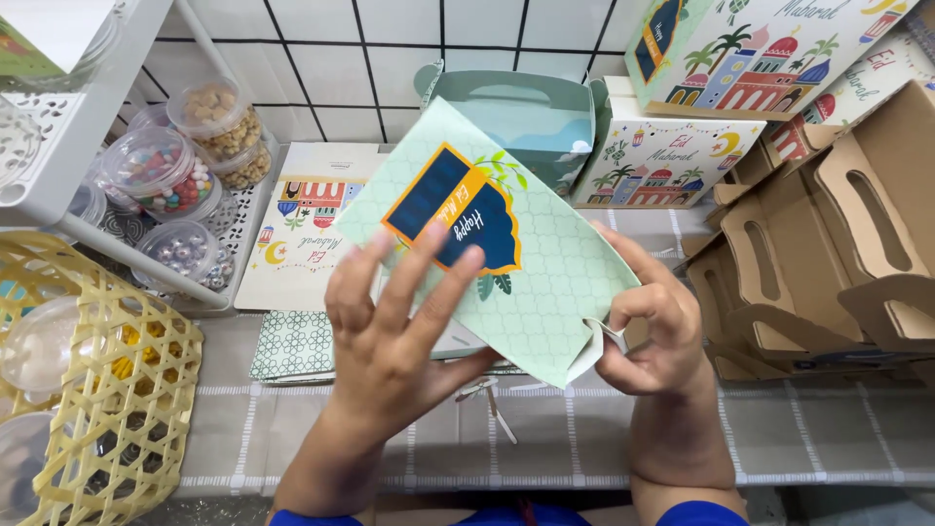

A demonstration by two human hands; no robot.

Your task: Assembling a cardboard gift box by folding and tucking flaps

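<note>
I hold a flat, unfolded pale green gift box (pixel 545 263) with a lattice pattern and a dark blue and orange badge, tilted above the table. My left hand (pixel 399 331) lies spread across its near face, fingers over the badge, thumb under its lower edge. My right hand (pixel 653 331) pinches the box's lower right corner flap between thumb and fingers.
Flat printed boxes (pixel 302 219) lie on the checked tablecloth (pixel 555 438). Assembled gift boxes (pixel 662 156) stand by the tiled wall. Brown cardboard carriers (pixel 828 253) are stacked at right. At left stand sweet jars (pixel 161 175) on a white rack and a yellow woven basket (pixel 127 390).
</note>
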